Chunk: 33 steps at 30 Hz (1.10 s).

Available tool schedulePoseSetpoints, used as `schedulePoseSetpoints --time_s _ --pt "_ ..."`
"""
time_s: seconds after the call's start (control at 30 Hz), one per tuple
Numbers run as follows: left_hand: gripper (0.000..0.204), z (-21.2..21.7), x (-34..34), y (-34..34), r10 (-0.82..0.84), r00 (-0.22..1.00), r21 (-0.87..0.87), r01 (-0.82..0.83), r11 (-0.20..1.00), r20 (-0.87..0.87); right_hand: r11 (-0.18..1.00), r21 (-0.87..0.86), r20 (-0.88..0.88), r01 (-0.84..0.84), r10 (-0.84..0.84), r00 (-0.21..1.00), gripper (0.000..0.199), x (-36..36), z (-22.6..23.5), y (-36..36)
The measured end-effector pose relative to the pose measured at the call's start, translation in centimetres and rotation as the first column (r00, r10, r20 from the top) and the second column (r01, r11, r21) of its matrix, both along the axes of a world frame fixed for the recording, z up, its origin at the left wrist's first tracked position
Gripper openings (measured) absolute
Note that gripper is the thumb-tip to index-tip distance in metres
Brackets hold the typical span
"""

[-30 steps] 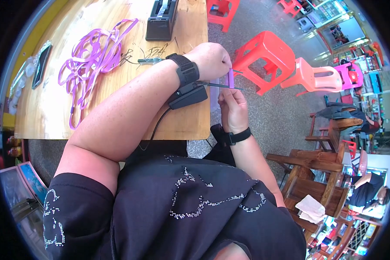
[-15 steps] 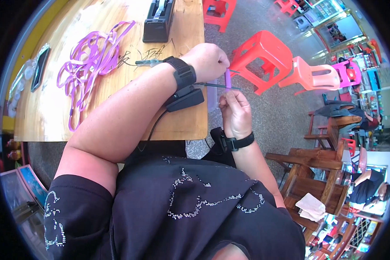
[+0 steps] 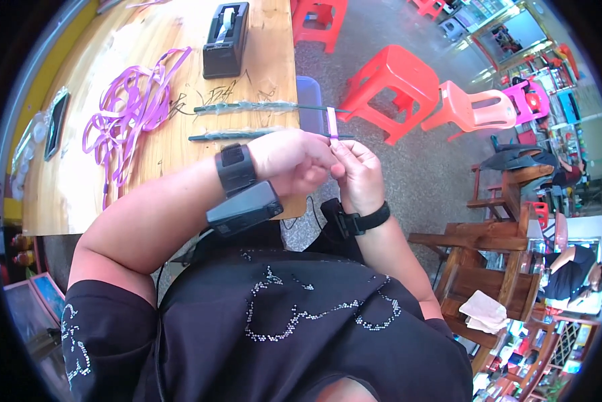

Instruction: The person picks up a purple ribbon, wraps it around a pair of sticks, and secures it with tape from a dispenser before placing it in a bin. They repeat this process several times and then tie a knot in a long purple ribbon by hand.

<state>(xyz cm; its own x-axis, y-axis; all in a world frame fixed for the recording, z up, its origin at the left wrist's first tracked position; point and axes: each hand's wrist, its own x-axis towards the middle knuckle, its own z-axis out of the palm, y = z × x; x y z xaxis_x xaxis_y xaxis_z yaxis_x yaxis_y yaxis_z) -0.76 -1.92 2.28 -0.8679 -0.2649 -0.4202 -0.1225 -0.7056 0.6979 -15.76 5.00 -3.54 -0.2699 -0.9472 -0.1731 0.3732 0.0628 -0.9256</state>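
My left hand [image 3: 294,161] and my right hand [image 3: 358,171] meet fingertip to fingertip just off the near edge of the wooden table [image 3: 180,167]. Between them they pinch a short purple ribbon strip [image 3: 332,124], which stands upright on the bare end of a thin green stem [image 3: 241,135]. The rest of this stem runs left over the table. A second green stem [image 3: 247,107] lies parallel just beyond it. A black strap and a black device sit on my left wrist, and a black band on my right wrist.
A loose heap of purple ribbon [image 3: 130,114] lies at the table's left. A black tape dispenser [image 3: 225,40] stands at the far edge and a dark phone [image 3: 54,124] at the far left. Red stools [image 3: 395,80], a pink chair [image 3: 472,107] and wooden furniture [image 3: 488,254] stand on the floor to the right.
Both hands have drawn back toward my body with the ribbon strip still pinched. The held stem now shows along the table beside the other one.
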Motion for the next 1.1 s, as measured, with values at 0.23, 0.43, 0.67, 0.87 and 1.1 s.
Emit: schedulePoseSetpoints --time_s 0.23,0.43,0.67,0.87,1.1 --pt "0.026 -1.8 -0.4 1.3 0.243 0.949 0.313 -0.173 0.934 -0.201 1.000 0.012 -0.282 -0.014 0.017 0.959 0.011 -1.0 1.8 0.0" --pt "0.029 -2.1 -0.5 1.6 0.315 0.923 0.381 -0.217 0.899 -0.220 0.986 -0.166 -0.325 0.010 -0.064 0.943 0.010 -2.4 8.2 -3.5" --pt "0.021 -2.4 -0.8 1.5 0.288 0.937 0.329 -0.214 0.920 -0.197 0.923 0.064 -0.329 -0.380 0.379 0.865 0.017 4.3 12.2 -12.3" --pt "0.011 -3.2 -1.4 1.5 0.296 0.929 0.388 -0.194 0.901 -0.223 0.933 0.207 -0.479 -0.293 0.358 0.802 0.021 8.5 9.7 -18.3" --pt "0.019 -3.2 -1.8 1.5 0.273 0.937 0.370 -0.180 0.911 -0.218 0.933 0.224 -0.295 -0.280 0.339 0.893 0.010 11.3 9.6 -19.2"
